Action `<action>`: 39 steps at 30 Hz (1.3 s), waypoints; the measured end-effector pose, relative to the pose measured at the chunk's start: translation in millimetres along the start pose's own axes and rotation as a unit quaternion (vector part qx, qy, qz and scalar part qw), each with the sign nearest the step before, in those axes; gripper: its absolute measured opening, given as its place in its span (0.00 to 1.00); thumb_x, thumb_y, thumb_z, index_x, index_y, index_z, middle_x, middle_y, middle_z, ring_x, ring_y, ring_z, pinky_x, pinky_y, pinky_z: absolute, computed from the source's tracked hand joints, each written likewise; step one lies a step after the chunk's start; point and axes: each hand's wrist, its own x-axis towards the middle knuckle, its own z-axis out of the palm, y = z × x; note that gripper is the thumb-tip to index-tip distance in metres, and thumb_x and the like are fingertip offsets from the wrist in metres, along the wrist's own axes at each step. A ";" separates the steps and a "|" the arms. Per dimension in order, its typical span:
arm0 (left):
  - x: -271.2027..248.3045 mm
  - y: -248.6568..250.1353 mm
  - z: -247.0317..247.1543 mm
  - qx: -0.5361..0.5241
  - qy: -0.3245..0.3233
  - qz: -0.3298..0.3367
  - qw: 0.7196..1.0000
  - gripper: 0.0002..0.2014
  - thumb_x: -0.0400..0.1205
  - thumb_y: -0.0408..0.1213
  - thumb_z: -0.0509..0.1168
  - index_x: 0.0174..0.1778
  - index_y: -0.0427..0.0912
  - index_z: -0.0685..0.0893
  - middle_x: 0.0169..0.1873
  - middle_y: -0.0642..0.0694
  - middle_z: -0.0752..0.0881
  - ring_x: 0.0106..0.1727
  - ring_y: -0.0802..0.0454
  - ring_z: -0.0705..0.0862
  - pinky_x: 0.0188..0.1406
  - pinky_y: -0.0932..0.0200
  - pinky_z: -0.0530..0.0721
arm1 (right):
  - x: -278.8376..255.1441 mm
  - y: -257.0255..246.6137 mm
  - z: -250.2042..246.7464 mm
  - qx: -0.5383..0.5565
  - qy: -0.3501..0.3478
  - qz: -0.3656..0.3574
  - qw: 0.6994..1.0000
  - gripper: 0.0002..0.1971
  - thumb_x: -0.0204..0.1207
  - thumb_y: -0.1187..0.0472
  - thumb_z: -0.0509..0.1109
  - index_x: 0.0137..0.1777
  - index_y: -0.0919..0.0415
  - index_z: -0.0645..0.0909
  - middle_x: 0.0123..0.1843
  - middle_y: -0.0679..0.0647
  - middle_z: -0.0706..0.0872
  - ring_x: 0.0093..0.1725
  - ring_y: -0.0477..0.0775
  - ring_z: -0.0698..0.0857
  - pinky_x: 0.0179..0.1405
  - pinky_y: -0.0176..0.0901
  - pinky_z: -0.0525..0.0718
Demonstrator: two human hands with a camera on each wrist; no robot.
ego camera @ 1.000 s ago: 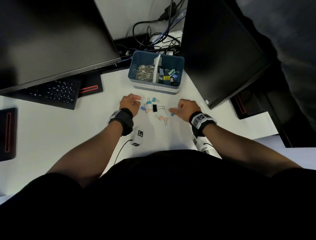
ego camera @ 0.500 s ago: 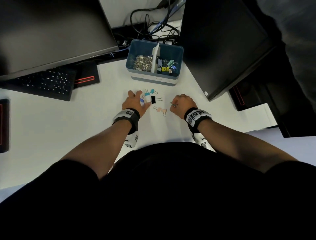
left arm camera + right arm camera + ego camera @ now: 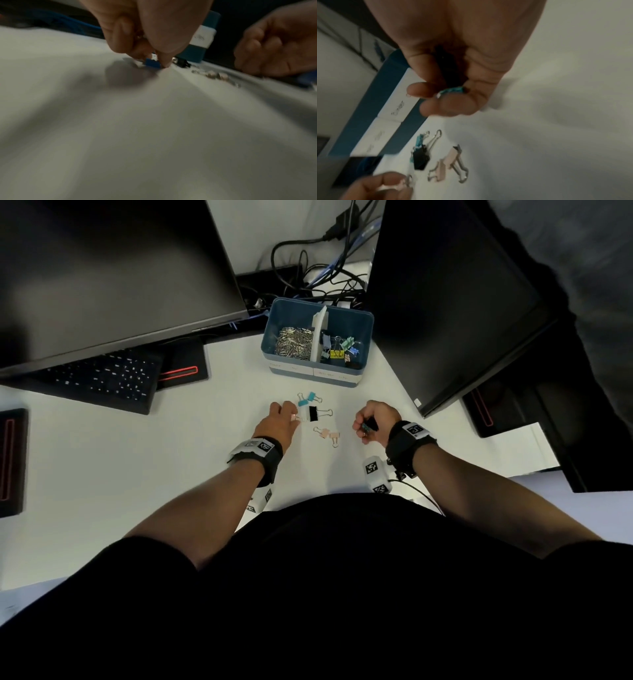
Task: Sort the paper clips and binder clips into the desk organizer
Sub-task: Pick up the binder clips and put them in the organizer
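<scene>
Pinching a blue binder clip [image 3: 153, 64] against the surface [image 3: 137, 460], the left hand [image 3: 278, 424] needed a firm lift, while the right hand [image 3: 376, 422] clasped a teal clip [image 3: 452, 91] near the organizer [image 3: 317, 371].

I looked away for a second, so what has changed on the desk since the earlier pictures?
The right hand picked a small teal binder clip off the desk and now holds it lifted, with a black clip in the same grip. The left hand slid forward to the pile and pinches a blue clip. The two pink clips, the black clip and the desk organizer stayed put.
</scene>
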 end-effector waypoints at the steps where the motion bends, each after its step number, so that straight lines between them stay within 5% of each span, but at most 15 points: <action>1: 0.9 -2.7 -0.9 -0.023 -0.001 -0.002 1.000 0.14 0.85 0.41 0.58 0.64 0.41 0.72 0.59 0.36 0.74 0.46 0.35 0.83 0.43 0.48 0.81 | 1.3 -0.8 1.8 -0.043 0.002 -0.006 0.999 0.12 0.70 0.62 0.57 0.27 0.62 0.74 0.29 0.58 0.76 0.26 0.55 0.69 0.26 0.39 0.68; 3: 4.0 -6.3 -2.5 -0.048 -0.010 -0.007 0.999 0.13 0.84 0.41 0.60 0.63 0.41 0.72 0.57 0.37 0.75 0.47 0.37 0.83 0.46 0.49 0.81 | 4.8 -0.7 6.8 -0.209 0.010 -0.045 0.977 0.13 0.71 0.54 0.66 0.28 0.58 0.75 0.30 0.54 0.76 0.28 0.54 0.70 0.28 0.39 0.69; 6: 9.0 -7.7 -3.8 -0.070 -0.014 -0.017 0.997 0.12 0.82 0.38 0.64 0.59 0.41 0.73 0.54 0.38 0.78 0.48 0.41 0.81 0.50 0.50 0.79 | 2.2 6.8 18.4 -0.462 0.049 -0.140 0.874 0.18 0.70 0.39 0.73 0.44 0.54 0.81 0.42 0.51 0.83 0.42 0.54 0.80 0.45 0.43 0.80; 9: 11.1 -7.4 -3.5 -0.089 -0.012 -0.024 0.996 0.11 0.81 0.37 0.65 0.57 0.41 0.74 0.50 0.37 0.81 0.50 0.40 0.80 0.52 0.47 0.80 | -4.1 15.3 24.6 -0.560 0.044 -0.206 0.802 0.22 0.71 0.41 0.74 0.60 0.50 0.78 0.53 0.52 0.85 0.50 0.58 0.82 0.47 0.41 0.76; 12: 10.7 -7.5 -3.7 -0.082 -0.025 -0.029 0.996 0.09 0.82 0.39 0.65 0.56 0.43 0.76 0.49 0.38 0.82 0.51 0.40 0.81 0.53 0.48 0.81 | -4.9 18.3 25.8 -0.575 0.043 -0.237 0.782 0.18 0.76 0.47 0.72 0.61 0.53 0.80 0.60 0.56 0.87 0.56 0.61 0.84 0.48 0.40 0.74; 21: 8.3 7.1 -18.7 -0.097 -0.015 0.006 0.995 0.07 0.81 0.41 0.65 0.53 0.45 0.78 0.48 0.41 0.83 0.49 0.43 0.82 0.50 0.53 0.81 | -5.7 23.8 34.2 -0.602 0.059 -0.240 0.759 0.15 0.78 0.53 0.67 0.59 0.63 0.81 0.57 0.60 0.87 0.54 0.63 0.85 0.47 0.44 0.80; 23: 9.0 20.5 -33.3 -0.130 0.000 0.037 0.991 0.05 0.81 0.43 0.64 0.50 0.48 0.78 0.45 0.45 0.82 0.46 0.47 0.80 0.48 0.56 0.80 | -6.7 23.1 34.9 -0.586 0.061 -0.230 0.775 0.16 0.75 0.53 0.68 0.57 0.62 0.82 0.56 0.60 0.87 0.53 0.63 0.85 0.46 0.43 0.81; 27: 24.0 58.8 -75.1 -0.203 0.068 0.089 0.973 0.03 0.80 0.42 0.65 0.44 0.49 0.78 0.40 0.48 0.81 0.42 0.53 0.80 0.45 0.58 0.81 | -7.5 4.7 25.7 -0.430 0.065 -0.221 0.873 0.11 0.69 0.50 0.73 0.45 0.56 0.84 0.45 0.54 0.88 0.46 0.56 0.86 0.50 0.47 0.87; 31: 60.9 88.5 -103.4 -0.252 0.112 0.047 0.960 0.06 0.77 0.35 0.69 0.43 0.48 0.78 0.29 0.55 0.75 0.31 0.63 0.74 0.32 0.79 0.75 | -18.6 -46.9 16.1 -0.158 0.077 -0.209 0.962 0.08 0.75 0.57 0.67 0.45 0.60 0.85 0.36 0.51 0.84 0.37 0.50 0.84 0.32 0.46 0.90; 34: 85.9 102.1 -106.4 -0.263 0.094 0.006 0.960 0.07 0.76 0.35 0.70 0.44 0.48 0.79 0.29 0.55 0.79 0.34 0.60 0.78 0.33 0.78 0.75 | -19.3 -87.9 15.0 -0.030 0.083 -0.168 0.982 0.12 0.79 0.57 0.61 0.44 0.61 0.84 0.33 0.53 0.81 0.24 0.47 0.76 0.27 0.42 0.84; 36: 96.0 108.0 -105.0 -0.274 0.057 -0.010 0.960 0.06 0.78 0.35 0.68 0.48 0.48 0.78 0.38 0.51 0.84 0.41 0.56 0.81 0.36 0.79 0.77 | -17.6 -107.6 17.8 0.019 0.082 -0.143 0.986 0.14 0.82 0.57 0.57 0.39 0.60 0.81 0.30 0.53 0.76 0.22 0.49 0.72 0.23 0.37 0.77; 39: 103.1 108.6 -101.8 -0.303 0.009 -0.014 0.953 0.09 0.82 0.32 0.59 0.53 0.48 0.79 0.50 0.43 0.86 0.43 0.52 0.83 0.46 0.60 0.85 | -7.6 -125.8 20.5 0.086 0.060 -0.115 0.988 0.15 0.83 0.55 0.55 0.42 0.62 0.78 0.31 0.55 0.74 0.27 0.52 0.74 0.26 0.38 0.71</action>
